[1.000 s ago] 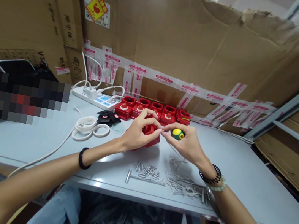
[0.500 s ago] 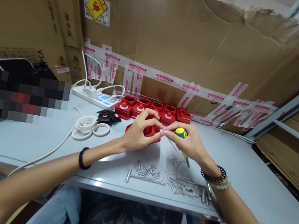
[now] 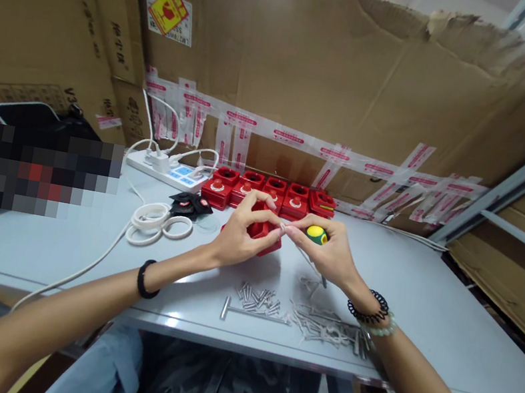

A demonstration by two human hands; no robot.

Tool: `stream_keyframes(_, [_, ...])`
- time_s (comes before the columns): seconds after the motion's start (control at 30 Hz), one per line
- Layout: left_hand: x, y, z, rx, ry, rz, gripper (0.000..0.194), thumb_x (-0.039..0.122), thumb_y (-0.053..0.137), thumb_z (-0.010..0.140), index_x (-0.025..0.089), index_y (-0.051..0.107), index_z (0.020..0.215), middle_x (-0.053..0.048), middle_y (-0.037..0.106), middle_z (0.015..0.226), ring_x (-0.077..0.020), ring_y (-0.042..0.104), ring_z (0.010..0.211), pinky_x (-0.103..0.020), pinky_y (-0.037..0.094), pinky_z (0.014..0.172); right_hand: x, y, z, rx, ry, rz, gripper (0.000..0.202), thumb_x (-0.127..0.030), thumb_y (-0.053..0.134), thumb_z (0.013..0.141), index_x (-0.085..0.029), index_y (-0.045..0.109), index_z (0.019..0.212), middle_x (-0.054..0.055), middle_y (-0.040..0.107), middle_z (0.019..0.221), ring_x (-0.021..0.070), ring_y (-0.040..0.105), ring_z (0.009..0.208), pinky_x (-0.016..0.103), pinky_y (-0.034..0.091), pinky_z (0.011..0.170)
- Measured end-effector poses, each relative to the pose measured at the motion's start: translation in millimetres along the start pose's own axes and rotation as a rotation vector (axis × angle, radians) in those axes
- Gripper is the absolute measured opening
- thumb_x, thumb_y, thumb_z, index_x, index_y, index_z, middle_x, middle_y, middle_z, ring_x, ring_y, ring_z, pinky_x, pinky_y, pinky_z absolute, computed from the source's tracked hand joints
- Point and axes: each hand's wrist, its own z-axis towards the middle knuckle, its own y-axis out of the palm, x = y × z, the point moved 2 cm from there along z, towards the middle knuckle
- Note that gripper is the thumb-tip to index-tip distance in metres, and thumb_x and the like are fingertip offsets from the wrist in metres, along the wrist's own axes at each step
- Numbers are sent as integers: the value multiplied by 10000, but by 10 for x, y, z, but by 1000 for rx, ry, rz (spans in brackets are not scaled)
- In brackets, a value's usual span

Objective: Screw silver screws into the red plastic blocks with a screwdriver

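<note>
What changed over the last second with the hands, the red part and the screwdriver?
The right hand shifted slightly, tilting the screwdriver in its palm so the shaft now shows below the hand; its fingertips stay pinched at the red part. The left hand keeps gripping that part. The screws and red row are unmoved.

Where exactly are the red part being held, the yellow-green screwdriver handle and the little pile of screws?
red part point(image 3: 265, 232): head view, on its red side below the left fingertips.
screwdriver handle point(image 3: 317, 234): head view, on the yellow-green rounded end.
pile of screws point(image 3: 258, 299): head view, middle of the loose heap.
</note>
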Motion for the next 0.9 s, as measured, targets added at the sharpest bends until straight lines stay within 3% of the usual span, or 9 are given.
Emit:
stream_keyframes(0.07, [10, -9, 6, -9, -3, 6, 42, 204, 628, 834, 185, 662, 819, -42, 472, 995, -184, 515, 996, -386, 427, 955, -9, -37, -10, 69, 14, -20, 115, -258, 703, 753, -192, 735, 842, -5, 687, 660, 86, 571, 507, 211, 439, 467])
stream_keyframes(0.17, [14, -23, 9, -45, 13, 47, 45, 201, 627, 831, 188, 665, 812, -47, 472, 1005, -196, 511, 1005, -406, 420, 951, -38, -238, -9, 297, 8, 52, 221, -266, 605, 814, -185, 703, 995, -58, 569, 457, 99, 517, 382, 220, 420, 395])
stream_keyframes(0.23, [6, -27, 2, -93, 48, 106, 46, 211, 630, 831, 193, 668, 812, -53, 478, 1022, -206, 504, 1012, -420, 414, 939, -62, -421, 9, 451, -58, 139, 231, -273, 536, 819, -173, 698, 950, -39, 579, 442, 130, 554, 387, 245, 446, 390])
stream_keyframes(0.3, [-6, -26, -10, -141, 100, 177, 55, 227, 628, 836, 196, 670, 818, -60, 487, 1037, -216, 497, 1019, -433, 403, 927, -64, -572, 40, 555, -77, 210, 248, -318, 494, 803, -169, 683, 745, -6, 576, 422, 139, 528, 344, 246, 404, 320])
stream_keyframes(0.37, [-14, -24, -23, -172, 150, 235, 70, 238, 621, 844, 198, 674, 824, -64, 497, 1038, -222, 496, 1014, -439, 396, 905, -40, -643, 74, 602, -36, 346, 287, -369, 486, 789, -197, 591, 585, -8, 530, 380, 133, 488, 308, 245, 381, 289])
stream_keyframes(0.47, [-10, -23, -40, -193, 191, 265, 82, 241, 612, 850, 200, 678, 827, -66, 503, 1027, -222, 501, 997, -434, 395, 875, -3, -611, 100, 648, 18, 482, 323, -430, 525, 792, -216, 489, 552, -35, 504, 386, 120, 496, 316, 246, 431, 331])
stream_keyframes(0.63, [10, -27, -55, -198, 144, 208, 69, 227, 618, 841, 197, 676, 819, -63, 500, 1028, -211, 499, 989, -426, 406, 890, 49, -503, 89, 729, 54, 448, 271, -360, 673, 713, -212, 491, 577, -47, 555, 448, 115, 551, 375, 240, 487, 402])
stream_keyframes(0.9, [24, -17, -41, -183, 90, 98, 67, 212, 616, 842, 180, 672, 823, -60, 484, 1013, -197, 498, 983, -419, 413, 936, 129, -500, 93, 767, 59, 445, 237, -316, 639, 739, -196, 496, 593, -43, 583, 471, 108, 563, 389, 210, 464, 382])
